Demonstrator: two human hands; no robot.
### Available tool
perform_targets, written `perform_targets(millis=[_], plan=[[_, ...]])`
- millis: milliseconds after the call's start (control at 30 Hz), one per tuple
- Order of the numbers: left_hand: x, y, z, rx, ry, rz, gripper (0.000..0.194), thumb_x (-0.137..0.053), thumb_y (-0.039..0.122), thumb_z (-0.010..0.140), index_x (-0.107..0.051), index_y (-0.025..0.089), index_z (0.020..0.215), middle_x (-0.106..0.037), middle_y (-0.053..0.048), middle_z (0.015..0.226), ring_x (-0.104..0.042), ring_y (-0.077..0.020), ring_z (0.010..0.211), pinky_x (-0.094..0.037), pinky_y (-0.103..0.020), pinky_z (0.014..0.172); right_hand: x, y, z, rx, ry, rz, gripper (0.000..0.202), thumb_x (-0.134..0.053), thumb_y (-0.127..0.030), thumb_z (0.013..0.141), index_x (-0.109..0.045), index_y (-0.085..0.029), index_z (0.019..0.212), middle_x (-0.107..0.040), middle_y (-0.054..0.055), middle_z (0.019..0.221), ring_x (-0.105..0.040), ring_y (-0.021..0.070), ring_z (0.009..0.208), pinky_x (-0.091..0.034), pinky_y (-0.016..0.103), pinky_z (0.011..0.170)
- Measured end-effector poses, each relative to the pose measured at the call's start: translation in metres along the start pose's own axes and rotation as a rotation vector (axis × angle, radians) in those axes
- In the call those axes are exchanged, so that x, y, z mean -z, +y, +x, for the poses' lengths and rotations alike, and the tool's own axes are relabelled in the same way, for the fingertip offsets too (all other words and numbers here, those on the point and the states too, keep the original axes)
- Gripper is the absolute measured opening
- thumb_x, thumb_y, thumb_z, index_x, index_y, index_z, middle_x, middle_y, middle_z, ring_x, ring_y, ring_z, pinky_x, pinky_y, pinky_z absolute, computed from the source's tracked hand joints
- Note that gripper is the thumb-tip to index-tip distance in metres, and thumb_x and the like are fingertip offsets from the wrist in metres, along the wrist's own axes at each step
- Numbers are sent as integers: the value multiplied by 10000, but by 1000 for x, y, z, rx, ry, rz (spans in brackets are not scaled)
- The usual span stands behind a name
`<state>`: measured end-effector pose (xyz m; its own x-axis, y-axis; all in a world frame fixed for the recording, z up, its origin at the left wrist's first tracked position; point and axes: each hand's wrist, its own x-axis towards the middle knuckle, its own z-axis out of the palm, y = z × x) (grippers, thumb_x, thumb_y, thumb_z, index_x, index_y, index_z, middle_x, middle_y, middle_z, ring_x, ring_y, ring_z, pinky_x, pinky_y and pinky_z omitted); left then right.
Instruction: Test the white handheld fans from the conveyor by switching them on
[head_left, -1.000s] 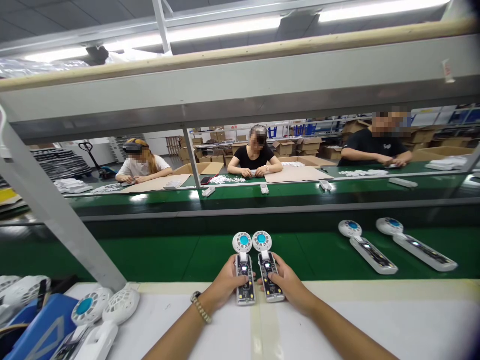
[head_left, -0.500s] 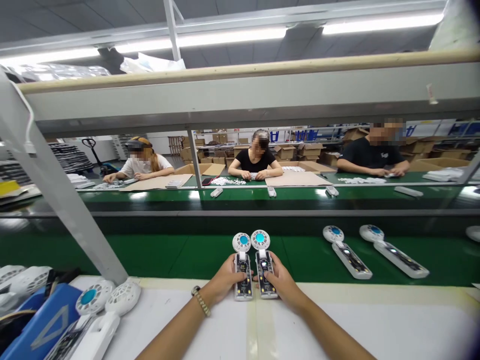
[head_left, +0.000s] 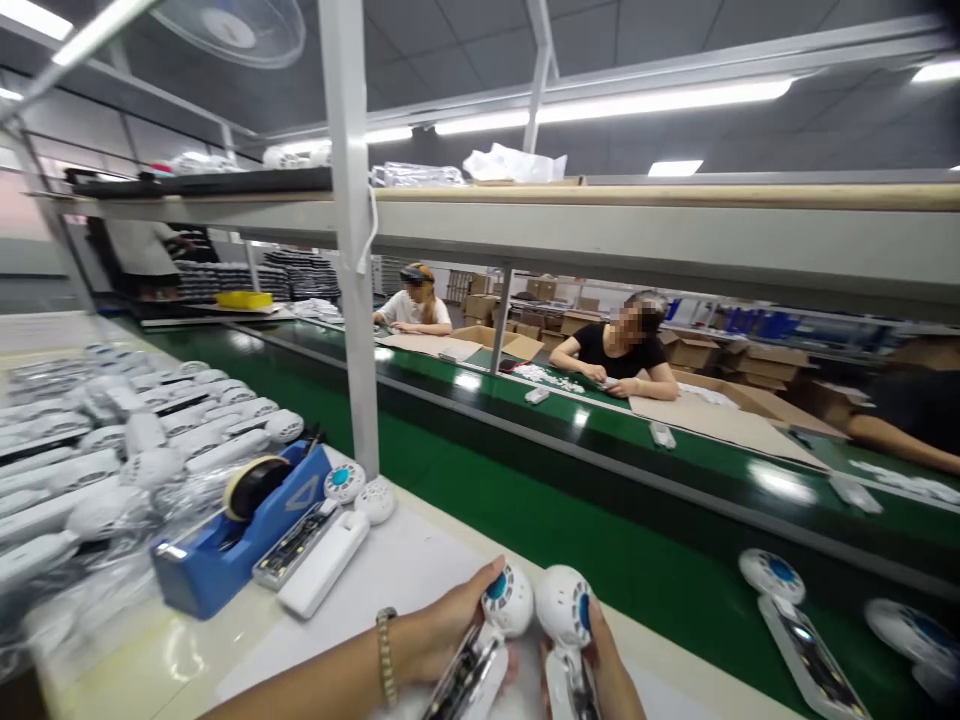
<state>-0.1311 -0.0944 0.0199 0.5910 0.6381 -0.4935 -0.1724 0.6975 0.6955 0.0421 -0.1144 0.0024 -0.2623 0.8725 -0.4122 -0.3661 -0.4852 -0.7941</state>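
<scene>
My left hand (head_left: pixel 448 622), wearing a beaded bracelet (head_left: pixel 385 655), is closed round a white handheld fan (head_left: pixel 511 605) whose handle lies open over a circuit board. A matching fan (head_left: pixel 562 608) sits in my right hand (head_left: pixel 609 660), its head close beside the first one. Both fan heads have blue centres and are tilted to their sides. The handles' lower ends run out of the bottom of the view. To the left of my hands, two more fans, one open-backed (head_left: pixel 294 545) and one with a white cover (head_left: pixel 326 565), lie on the white worktop (head_left: pixel 412 560).
A blue tape dispenser (head_left: pixel 232 560) stands left, beside several white fans (head_left: pixel 150 420) in plastic. A green conveyor belt (head_left: pixel 480 490) runs past, carrying open fans (head_left: pixel 802 640) on the right. A metal post (head_left: pixel 352 250) rises ahead. Co-workers (head_left: pixel 622 350) sit across the belt.
The view has swung left, bringing the tape dispenser and heaped fans further in. Both fans have come nearer and turned from face-up onto their sides, still in my hands.
</scene>
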Motion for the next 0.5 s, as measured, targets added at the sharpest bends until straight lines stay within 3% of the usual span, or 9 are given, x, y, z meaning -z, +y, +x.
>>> perform_targets(millis=[100, 200, 267, 333, 400, 500], plan=[[19, 5, -35, -184, 236, 149, 524, -434, 667, 722, -588, 169, 779, -628, -53, 562, -566, -178, 494, -491, -324, 550, -31, 10, 14, 44, -17, -135, 641, -410, -771, 652, -649, -187, 762, -634, 61, 556, -627, 261, 619, -503, 354, 592], [38, 20, -71, -487, 554, 444, 431, -559, 551, 710, -578, 192, 949, -671, -79, 885, -620, -236, 821, -481, -389, 795, -62, 13, 16, 220, -258, -258, 700, -434, -735, 684, -617, -149, 1021, -688, 115, 908, -589, 300, 966, -457, 401, 838], [50, 27, -91, -643, 798, 663, 595, -615, 520, 660, -483, 207, 1148, -536, -106, 1214, -521, -295, 1077, -388, -457, 945, -73, 11, 12, 353, -471, -348, 794, -478, -697, 696, -435, -153, 1272, -534, 128, 1245, -437, 298, 1181, -345, 414, 981], [60, 28, -102, -753, 1057, 878, 706, -580, 505, 688, -343, 218, 1288, -351, -97, 1382, -344, -311, 1246, -244, -501, 1043, -71, 7, 5, 447, -543, -570, 885, -544, -638, 699, -225, -182, 1387, -262, 102, 1438, -240, 301, 1298, -225, 435, 1053], [64, 21, -101, -821, 1064, 1074, 676, -540, 469, 730, -295, 259, 1323, -298, -60, 1416, -282, -301, 1284, -215, -509, 1060, -56, 1, -1, 528, -487, -873, 853, -587, -543, 725, -166, -234, 1400, -107, 49, 1480, -114, 302, 1331, -153, 455, 1075], [47, 2, -81, -807, 836, 1236, 508, -532, 419, 744, -441, 325, 1235, -379, -17, 1377, -316, -308, 1269, -269, -518, 1039, -13, -9, 1, 744, -298, -1137, 636, -533, -401, 805, -291, -226, 1366, -214, 67, 1460, -188, 279, 1318, -194, 434, 1073]])
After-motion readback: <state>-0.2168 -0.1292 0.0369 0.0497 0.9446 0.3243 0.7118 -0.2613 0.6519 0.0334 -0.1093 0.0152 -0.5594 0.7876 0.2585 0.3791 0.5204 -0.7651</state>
